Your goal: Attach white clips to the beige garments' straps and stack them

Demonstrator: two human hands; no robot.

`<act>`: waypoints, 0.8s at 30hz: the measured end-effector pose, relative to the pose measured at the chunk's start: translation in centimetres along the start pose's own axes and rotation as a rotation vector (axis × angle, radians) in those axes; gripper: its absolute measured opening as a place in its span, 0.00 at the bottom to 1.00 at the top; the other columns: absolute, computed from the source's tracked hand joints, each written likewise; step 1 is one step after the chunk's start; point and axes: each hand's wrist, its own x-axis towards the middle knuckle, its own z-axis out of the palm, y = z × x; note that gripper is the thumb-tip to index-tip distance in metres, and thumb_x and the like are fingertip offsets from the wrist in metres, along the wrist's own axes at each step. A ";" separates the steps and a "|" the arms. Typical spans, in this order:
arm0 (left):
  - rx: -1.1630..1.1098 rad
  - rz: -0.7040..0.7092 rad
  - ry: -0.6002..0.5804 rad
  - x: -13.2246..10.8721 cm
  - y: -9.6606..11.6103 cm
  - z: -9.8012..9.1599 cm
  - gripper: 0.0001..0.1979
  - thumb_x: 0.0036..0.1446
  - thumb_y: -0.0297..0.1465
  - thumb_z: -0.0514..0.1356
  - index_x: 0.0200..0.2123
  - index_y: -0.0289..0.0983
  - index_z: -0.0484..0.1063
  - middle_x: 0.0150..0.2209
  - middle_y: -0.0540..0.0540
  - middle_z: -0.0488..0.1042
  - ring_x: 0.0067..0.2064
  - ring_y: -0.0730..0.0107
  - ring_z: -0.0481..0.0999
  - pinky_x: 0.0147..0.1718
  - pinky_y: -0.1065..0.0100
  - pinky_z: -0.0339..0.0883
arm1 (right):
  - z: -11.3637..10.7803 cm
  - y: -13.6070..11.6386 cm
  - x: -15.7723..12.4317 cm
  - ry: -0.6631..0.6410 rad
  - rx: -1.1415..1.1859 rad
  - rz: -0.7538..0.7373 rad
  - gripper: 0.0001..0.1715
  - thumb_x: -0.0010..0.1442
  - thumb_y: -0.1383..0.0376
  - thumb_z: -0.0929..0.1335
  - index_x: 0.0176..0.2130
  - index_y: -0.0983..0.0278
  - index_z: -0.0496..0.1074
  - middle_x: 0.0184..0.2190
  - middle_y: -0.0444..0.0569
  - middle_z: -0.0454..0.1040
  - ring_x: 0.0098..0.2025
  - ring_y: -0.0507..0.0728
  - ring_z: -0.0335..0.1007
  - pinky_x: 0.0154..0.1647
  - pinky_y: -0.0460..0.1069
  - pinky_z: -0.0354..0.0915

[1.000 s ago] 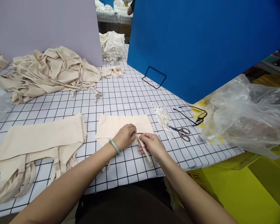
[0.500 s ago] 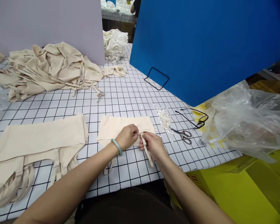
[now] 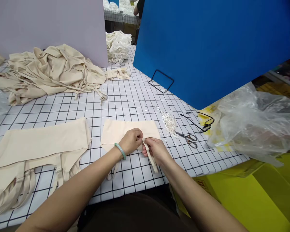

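From here I see the beige garment (image 3: 116,129) just below frame centre, flat on the counter (image 3: 128,103), likely for support. The left hand (image 3: 131,140) pinches its edge, seemingly to anchor it; the right hand (image 3: 157,149) grips its strap (image 3: 151,157), I'd judge to keep it straight.

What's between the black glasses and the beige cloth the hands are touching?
The head view shows a heap of small white bits between the glasses and the cloth, on the checked tablecloth.

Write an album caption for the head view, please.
Left hand on a beige garment, right hand pinching its strap; scissors lie nearby.
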 end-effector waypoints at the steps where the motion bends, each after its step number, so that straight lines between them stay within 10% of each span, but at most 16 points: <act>1: 0.004 -0.002 0.002 0.0 0.0 0.0 0.10 0.52 0.17 0.56 0.24 0.35 0.70 0.35 0.46 0.77 0.35 0.70 0.75 0.34 0.68 0.70 | 0.0 -0.1 -0.1 -0.008 -0.006 0.006 0.07 0.54 0.69 0.66 0.24 0.66 0.69 0.17 0.44 0.70 0.17 0.50 0.67 0.17 0.45 0.66; 10: 0.184 0.209 -0.033 -1.9 -0.2 -0.3 0.12 0.56 0.20 0.54 0.40 0.32 0.76 0.48 0.38 0.77 0.51 0.59 0.76 0.52 0.58 0.73 | -3.8 2.9 -6.0 -0.075 -0.135 -0.143 0.29 0.58 0.51 0.70 0.53 0.62 0.64 0.23 0.41 0.74 0.27 0.54 0.71 0.33 0.50 0.69; 16: 0.249 0.206 -0.070 -2.4 0.0 0.0 0.14 0.58 0.21 0.53 0.41 0.31 0.77 0.50 0.38 0.76 0.53 0.58 0.74 0.55 0.57 0.72 | -5.4 6.8 -7.5 0.011 -0.237 -0.304 0.28 0.59 0.46 0.68 0.50 0.62 0.68 0.29 0.47 0.77 0.38 0.58 0.73 0.48 0.55 0.66; 20: 0.289 0.087 0.042 -2.1 -0.5 -4.2 0.14 0.59 0.23 0.53 0.42 0.34 0.76 0.50 0.41 0.76 0.51 0.62 0.75 0.56 0.59 0.69 | -7.3 5.3 -6.2 0.252 -0.409 -0.545 0.22 0.59 0.48 0.67 0.42 0.61 0.74 0.41 0.53 0.76 0.43 0.61 0.71 0.45 0.55 0.67; 24: 0.669 -0.382 0.277 -1.9 -1.7 -10.7 0.14 0.58 0.36 0.58 0.43 0.34 0.75 0.49 0.36 0.74 0.55 0.47 0.69 0.55 0.48 0.64 | -8.3 0.7 -0.9 0.388 -0.697 -0.830 0.16 0.61 0.53 0.64 0.37 0.61 0.74 0.39 0.53 0.74 0.43 0.62 0.68 0.47 0.57 0.64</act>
